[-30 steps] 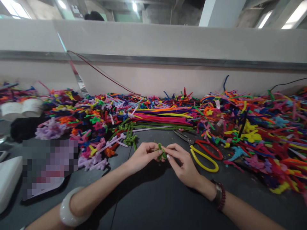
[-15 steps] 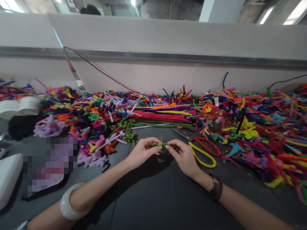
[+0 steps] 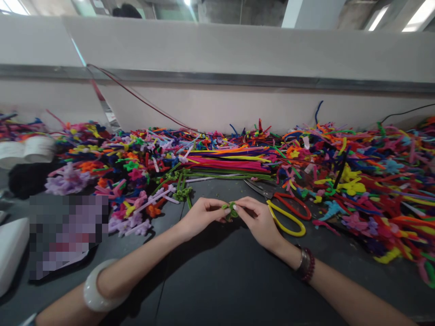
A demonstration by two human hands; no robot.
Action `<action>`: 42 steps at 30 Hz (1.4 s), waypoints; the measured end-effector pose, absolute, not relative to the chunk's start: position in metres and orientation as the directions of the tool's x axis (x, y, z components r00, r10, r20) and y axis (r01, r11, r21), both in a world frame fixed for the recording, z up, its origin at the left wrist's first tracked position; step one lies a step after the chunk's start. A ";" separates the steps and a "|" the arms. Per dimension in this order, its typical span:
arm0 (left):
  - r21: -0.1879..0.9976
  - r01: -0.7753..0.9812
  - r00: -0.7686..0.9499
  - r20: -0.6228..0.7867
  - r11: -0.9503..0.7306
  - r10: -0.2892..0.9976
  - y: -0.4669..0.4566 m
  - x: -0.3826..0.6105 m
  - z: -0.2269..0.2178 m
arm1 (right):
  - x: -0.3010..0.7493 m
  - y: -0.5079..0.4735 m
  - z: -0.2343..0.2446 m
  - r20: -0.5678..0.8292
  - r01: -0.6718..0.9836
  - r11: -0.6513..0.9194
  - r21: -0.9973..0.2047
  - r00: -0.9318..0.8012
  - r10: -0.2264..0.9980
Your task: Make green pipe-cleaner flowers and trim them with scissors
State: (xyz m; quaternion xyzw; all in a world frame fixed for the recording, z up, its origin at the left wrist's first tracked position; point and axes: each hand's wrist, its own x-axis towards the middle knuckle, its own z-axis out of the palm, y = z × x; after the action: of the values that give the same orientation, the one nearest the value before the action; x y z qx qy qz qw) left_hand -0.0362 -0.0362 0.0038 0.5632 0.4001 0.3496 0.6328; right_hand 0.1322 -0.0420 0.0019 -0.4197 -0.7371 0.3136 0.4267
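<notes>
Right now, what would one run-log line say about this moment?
left hand: pinching green pipe-cleaner piece | right hand: pinching same piece | scissors: lying beside right hand

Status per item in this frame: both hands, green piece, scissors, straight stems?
left hand: grip pinched on small curled green pipe-cleaner piece.
right hand: grip pinched on the same piece.
small curled green pipe-cleaner piece: bent, held between both hands.
red-and-yellow-handled scissors: lying flat, untouched.
bundle of straight pipe cleaners: unbent, lying flat.
</notes>
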 end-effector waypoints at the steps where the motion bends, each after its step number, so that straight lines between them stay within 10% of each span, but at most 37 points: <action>1: 0.992 0.004 0.430 -0.118 0.129 0.895 -0.036 -0.036 0.004 | 0.132 -0.042 0.003 0.363 0.355 0.452 -0.819 -0.290 0.886; 17: 0.988 -0.019 0.357 -0.137 0.154 0.924 -0.038 -0.035 0.006 | 0.128 -0.050 0.000 0.531 0.357 0.692 -0.628 -0.453 0.716; 28: 0.952 -0.215 0.360 -0.130 0.218 0.924 -0.038 -0.034 0.008 | 0.134 -0.039 -0.001 0.411 0.366 0.460 -0.809 -0.208 0.888; 42: 0.989 -0.010 0.434 -0.129 0.148 0.892 -0.039 -0.034 0.005 | 0.132 -0.042 0.002 0.372 0.322 0.451 -0.833 -0.277 0.886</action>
State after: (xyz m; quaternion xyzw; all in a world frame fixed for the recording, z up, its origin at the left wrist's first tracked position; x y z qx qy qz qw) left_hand -0.0337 -0.0388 0.0046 0.5506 0.4004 0.3505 0.6431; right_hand 0.1317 -0.0418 0.0016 -0.4129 -0.7311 0.3229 0.4369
